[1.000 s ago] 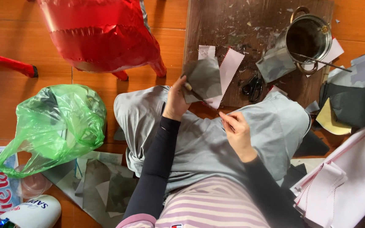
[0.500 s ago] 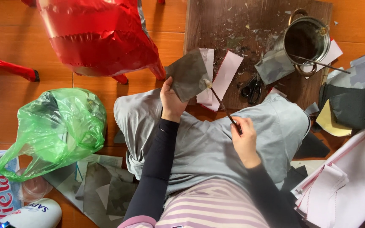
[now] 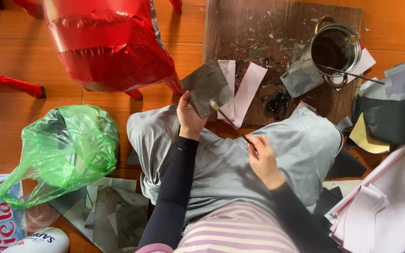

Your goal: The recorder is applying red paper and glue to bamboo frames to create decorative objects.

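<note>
My left hand (image 3: pixel 189 117) pinches a grey square of paper (image 3: pixel 206 87) by its lower left corner, thumb on top, holding it up over the edge of the dark wooden board (image 3: pixel 258 33). My right hand (image 3: pixel 261 157) rests on my grey-trousered knee (image 3: pixel 301 140), fingers pressed together around the handle of a thin brush (image 3: pixel 228 119), whose tip touches the lower right edge of the grey square. Just behind the square, two pale pink paper strips (image 3: pixel 247 89) lie on the board. Black scissors (image 3: pixel 277 100) sit to their right, near a metal pot (image 3: pixel 336 47) with a stick laid across its rim. A green plastic bag (image 3: pixel 64 150) lies on the floor to my left, below a red plastic chair (image 3: pixel 104 42). Stacks of grey, yellow and white sheets (image 3: pixel 390 117) are at my right.
</note>
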